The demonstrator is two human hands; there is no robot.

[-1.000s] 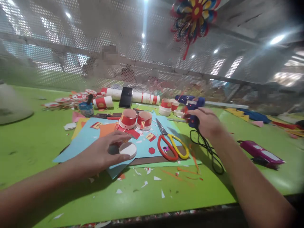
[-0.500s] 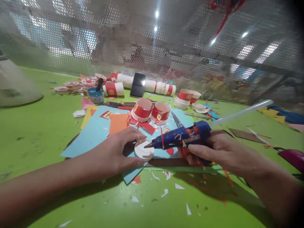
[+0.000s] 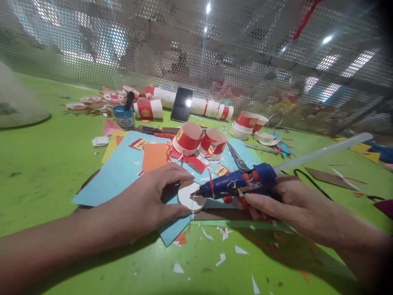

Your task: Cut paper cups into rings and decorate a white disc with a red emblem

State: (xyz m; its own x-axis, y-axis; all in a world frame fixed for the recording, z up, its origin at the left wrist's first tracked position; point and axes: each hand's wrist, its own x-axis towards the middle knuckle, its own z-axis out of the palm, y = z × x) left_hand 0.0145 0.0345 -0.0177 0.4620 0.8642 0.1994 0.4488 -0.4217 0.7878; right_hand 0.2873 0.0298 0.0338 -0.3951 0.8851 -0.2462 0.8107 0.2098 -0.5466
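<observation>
Between the thumb and fingers of my left hand [image 3: 153, 192] is a small white paper disc [image 3: 190, 198], held by its edge over the blue paper sheet [image 3: 116, 180]. My right hand [image 3: 291, 205] is wrapped round a blue hot glue gun [image 3: 238, 183], with a long translucent glue stick [image 3: 325, 152] out of its back end. The gun's nozzle is at the middle of the disc. A thin pale strand runs across the disc near the nozzle. Just beyond stand two cut red-and-white paper cup rings [image 3: 188, 138].
Metal scissors [image 3: 237, 157] lie right of the rings. Behind are a phone [image 3: 181, 104], a row of stacked paper cups [image 3: 211, 109], a blue glue jar [image 3: 123, 116] and several decorated discs [image 3: 113, 97]. Paper scraps [image 3: 241, 250] litter the green table [image 3: 123, 262] in front.
The view has shifted slightly, so most things sit a little differently. Both hands keep their hold. The pale strand across the disc now shows more clearly.
</observation>
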